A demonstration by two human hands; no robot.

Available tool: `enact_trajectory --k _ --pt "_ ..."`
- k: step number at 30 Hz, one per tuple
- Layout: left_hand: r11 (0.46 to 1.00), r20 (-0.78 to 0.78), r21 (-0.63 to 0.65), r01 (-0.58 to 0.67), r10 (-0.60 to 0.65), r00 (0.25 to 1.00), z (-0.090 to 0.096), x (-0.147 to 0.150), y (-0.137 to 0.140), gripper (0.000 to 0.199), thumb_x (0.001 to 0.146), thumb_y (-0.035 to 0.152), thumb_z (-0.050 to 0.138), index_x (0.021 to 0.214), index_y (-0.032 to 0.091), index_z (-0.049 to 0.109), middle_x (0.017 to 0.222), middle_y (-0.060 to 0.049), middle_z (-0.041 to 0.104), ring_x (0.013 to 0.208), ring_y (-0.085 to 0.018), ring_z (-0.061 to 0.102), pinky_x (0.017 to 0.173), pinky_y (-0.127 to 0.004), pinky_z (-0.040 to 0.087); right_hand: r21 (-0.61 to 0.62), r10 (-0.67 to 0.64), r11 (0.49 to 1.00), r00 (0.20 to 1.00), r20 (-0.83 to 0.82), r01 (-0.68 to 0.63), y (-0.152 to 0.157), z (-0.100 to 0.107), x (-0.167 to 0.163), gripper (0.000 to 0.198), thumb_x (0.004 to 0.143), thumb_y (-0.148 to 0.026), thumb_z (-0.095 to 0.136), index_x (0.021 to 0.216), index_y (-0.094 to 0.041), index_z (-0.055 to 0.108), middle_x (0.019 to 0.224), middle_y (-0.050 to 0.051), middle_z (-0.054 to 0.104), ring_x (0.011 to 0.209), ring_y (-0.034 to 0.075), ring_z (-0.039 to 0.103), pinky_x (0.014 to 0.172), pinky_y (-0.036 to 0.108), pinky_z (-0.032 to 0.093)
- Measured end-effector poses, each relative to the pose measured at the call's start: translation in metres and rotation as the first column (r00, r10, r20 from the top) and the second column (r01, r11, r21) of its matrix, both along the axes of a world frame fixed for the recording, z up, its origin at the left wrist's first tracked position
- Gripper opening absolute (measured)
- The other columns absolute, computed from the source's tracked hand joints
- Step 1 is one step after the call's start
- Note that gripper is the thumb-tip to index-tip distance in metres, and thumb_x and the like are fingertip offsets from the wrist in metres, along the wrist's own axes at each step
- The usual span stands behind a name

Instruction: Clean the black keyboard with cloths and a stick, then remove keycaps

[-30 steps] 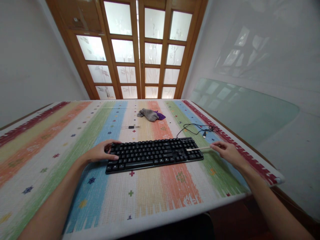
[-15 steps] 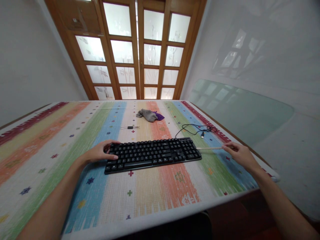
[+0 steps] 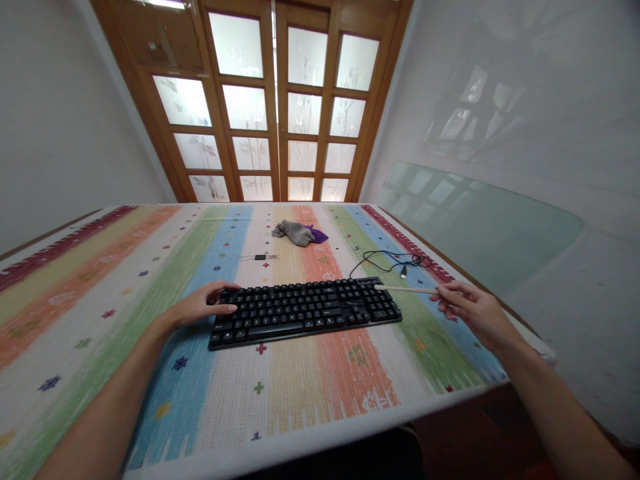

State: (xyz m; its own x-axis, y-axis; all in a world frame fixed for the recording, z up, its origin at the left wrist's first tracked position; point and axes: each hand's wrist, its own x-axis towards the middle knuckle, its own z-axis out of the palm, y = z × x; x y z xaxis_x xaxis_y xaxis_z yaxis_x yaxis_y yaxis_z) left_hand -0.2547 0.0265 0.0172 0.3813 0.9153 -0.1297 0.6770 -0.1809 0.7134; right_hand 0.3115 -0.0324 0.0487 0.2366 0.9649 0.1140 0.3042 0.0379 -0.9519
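A black keyboard (image 3: pixel 300 310) lies on the striped tablecloth in front of me. My left hand (image 3: pixel 203 303) grips its left end, thumb over the keys and fingers curled behind the back corner. In my right hand (image 3: pixel 467 307), off the keyboard's right side, a thin white stick (image 3: pixel 407 289) is pinched between the fingers. Its slightly thicker tip is over the number pad near the upper right corner; whether it touches the keys I cannot tell.
Behind the keyboard its black cable (image 3: pixel 373 257) lies looped, with a USB plug (image 3: pixel 403 272). Farther back are a grey cloth (image 3: pixel 295 232) and a purple cloth (image 3: pixel 319 235). A small black piece with thin wires at both ends (image 3: pixel 260 257) lies left of them. A wall borders the right.
My right hand has moved left and slightly up. The stick's tip has gone from the keyboard's right edge to above the number pad. My left hand stays on the keyboard.
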Motion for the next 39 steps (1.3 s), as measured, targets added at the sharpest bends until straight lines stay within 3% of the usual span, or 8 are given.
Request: enact_trajectory --k 4,9,13,19,24,29,33,39 --pt "1.0 -0.018 0.018 0.001 0.0 1.0 0.0 -0.001 0.0 0.071 0.073 0.063 0.063 0.127 0.017 0.056 0.091 -0.004 0.06 0.076 -0.019 0.052 0.068 -0.029 0.041 -0.069 0.196 0.978 0.981 -0.003 -0.196 -0.001 -0.003 -0.037 0.044 0.064 -0.055 0.081 0.076 -0.015 0.067 0.079 0.013 0.074 0.057 0.014 0.06 0.051 0.026 0.049" --pt "0.999 -0.065 0.044 0.005 -0.002 0.998 0.002 0.0 -0.002 0.081 0.066 0.064 0.069 0.129 0.016 0.056 0.08 0.0 0.054 0.07 -0.017 0.048 0.063 -0.027 0.038 -0.111 0.345 0.927 0.931 -0.119 -0.358 0.0 -0.011 -0.083 0.041 0.067 -0.052 0.08 0.073 -0.016 0.061 0.079 0.01 0.075 0.054 0.012 0.06 0.052 0.025 0.048" --pt "0.998 -0.085 0.058 0.032 -0.027 0.996 0.004 0.0 -0.003 0.082 0.063 0.063 0.072 0.13 0.018 0.055 0.089 -0.003 0.058 0.074 -0.018 0.05 0.065 -0.027 0.04 -0.137 0.459 0.865 0.872 -0.17 -0.482 0.003 -0.018 -0.117 0.042 0.07 -0.053 0.077 0.077 -0.018 0.055 0.079 0.008 0.075 0.053 0.012 0.062 0.048 0.023 0.046" --pt "0.993 -0.128 0.076 0.085 -0.075 0.989 0.005 -0.001 -0.005 0.088 0.061 0.062 0.076 0.135 0.022 0.052 0.111 -0.006 0.06 0.092 -0.024 0.055 0.079 -0.032 0.046 -0.198 0.608 0.75 0.776 -0.166 -0.631 0.003 -0.033 -0.156 0.042 0.077 -0.053 0.071 0.094 -0.015 0.062 0.079 0.006 0.073 0.049 0.012 0.063 0.041 0.021 0.044" --pt "0.989 -0.109 0.088 0.122 -0.112 0.988 0.004 -0.002 -0.005 0.09 0.06 0.062 0.078 0.136 0.024 0.05 0.126 -0.009 0.057 0.11 -0.03 0.055 0.094 -0.04 0.046 -0.184 0.644 0.747 0.764 -0.034 -0.639 0.004 -0.038 -0.177 0.031 0.085 -0.045 0.061 0.095 -0.015 0.064 0.073 0.004 0.071 0.047 0.012 0.06 0.043 0.023 0.044" --pt "0.992 -0.123 0.072 0.101 -0.092 0.988 0.005 -0.001 -0.005 0.09 0.059 0.059 0.079 0.136 0.021 0.05 0.128 -0.01 0.057 0.113 -0.032 0.054 0.096 -0.04 0.045 -0.125 0.647 0.758 0.716 0.261 -0.64 0.004 -0.03 -0.193 0.014 0.087 -0.024 0.056 0.088 -0.016 0.068 0.067 0.001 0.067 0.058 0.012 0.059 0.057 0.024 0.043" --pt "0.992 -0.119 0.079 0.103 -0.093 0.989 0.007 0.002 -0.006 0.088 0.06 0.06 0.077 0.135 0.021 0.052 0.125 -0.009 0.059 0.108 -0.03 0.056 0.09 -0.037 0.046 -0.087 0.621 0.74 0.626 0.472 -0.667 0.005 -0.023 -0.207 0.015 0.089 -0.017 0.054 0.088 -0.017 0.069 0.075 0.002 0.068 0.066 0.013 0.058 0.063 0.024 0.039" --pt "0.994 -0.133 0.075 0.079 -0.068 0.989 0.008 0.005 -0.006 0.076 0.076 0.068 0.06 0.134 0.019 0.053 0.126 -0.011 0.059 0.105 -0.029 0.057 0.088 -0.036 0.046 -0.097 0.585 0.685 0.467 0.663 -0.722 0.013 -0.025 -0.232 0.017 0.09 -0.014 0.051 0.087 -0.018 0.067 0.08 0.003 0.072 0.069 0.014 0.06 0.064 0.023 0.034"
